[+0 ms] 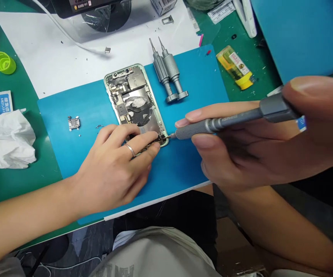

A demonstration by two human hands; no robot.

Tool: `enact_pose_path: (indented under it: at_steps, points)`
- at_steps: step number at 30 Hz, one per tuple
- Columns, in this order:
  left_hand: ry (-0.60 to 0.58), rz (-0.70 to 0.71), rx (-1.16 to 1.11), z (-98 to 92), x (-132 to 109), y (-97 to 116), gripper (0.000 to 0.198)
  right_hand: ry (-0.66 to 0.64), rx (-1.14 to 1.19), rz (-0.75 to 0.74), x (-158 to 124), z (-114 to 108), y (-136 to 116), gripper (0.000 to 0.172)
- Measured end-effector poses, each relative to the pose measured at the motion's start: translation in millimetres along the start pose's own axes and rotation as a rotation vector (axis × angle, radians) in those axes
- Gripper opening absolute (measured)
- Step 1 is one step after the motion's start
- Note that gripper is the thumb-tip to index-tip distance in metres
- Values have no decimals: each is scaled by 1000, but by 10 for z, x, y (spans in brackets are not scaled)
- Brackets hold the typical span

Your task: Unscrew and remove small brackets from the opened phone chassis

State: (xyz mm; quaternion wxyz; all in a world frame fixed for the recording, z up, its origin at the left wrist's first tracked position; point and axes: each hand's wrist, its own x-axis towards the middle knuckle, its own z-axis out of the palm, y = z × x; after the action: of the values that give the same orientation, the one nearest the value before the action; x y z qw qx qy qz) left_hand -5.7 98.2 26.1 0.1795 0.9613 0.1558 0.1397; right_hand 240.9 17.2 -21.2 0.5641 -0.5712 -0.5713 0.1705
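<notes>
An opened phone (139, 100) with bare inner parts lies on the blue mat (91, 104). My left hand (120, 165), a ring on one finger, rests over its lower end, fingers bent and pressing at the bottom edge; whether they pinch a small part is hidden. My right hand (241, 142) is closed around a grey screwdriver (193, 129), whose tip meets the phone's lower right corner. Left of the phone lie a small metal part (74, 122) and several tiny screws (99, 126).
Two more screwdrivers (166, 71) lie above the phone's right side. A yellow container (235, 68) is at the right, a white cable (68, 34) at the top. At the left are crumpled tissue (7, 138) and a green cap (3, 62).
</notes>
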Motion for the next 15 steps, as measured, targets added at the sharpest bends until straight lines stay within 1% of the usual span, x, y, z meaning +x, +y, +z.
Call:
enact_pose_path:
  at_steps: [1, 2, 4, 5, 7, 9, 11, 15]
  points:
    - [0, -3, -8, 2, -4, -7, 32, -23, 20, -59, 32, 40, -17, 27]
    - [1, -7, -19, 0, -9, -10, 33, -76, 6, -158, 70, 81, -43, 31]
    - [-1, -27, -46, -12, -21, -4, 34, -55, 12, -304, 154, 164, -111, 59]
    - [-3, -40, -63, -20, -27, 4, 34, -38, 17, -372, 194, 201, -146, 69]
    - [-9, -67, -89, -35, -43, 20, 34, 6, 23, -441, 258, 259, -208, 75]
    - [-4, -83, -96, -43, -58, 28, 34, 32, 57, -416, 294, 292, -258, 76]
    - [13, -95, -105, -46, -68, 29, 32, 38, 108, -346, 300, 305, -308, 78]
    - [65, -139, -161, -56, -66, 30, 27, 66, 199, -252, 260, 334, -421, 71]
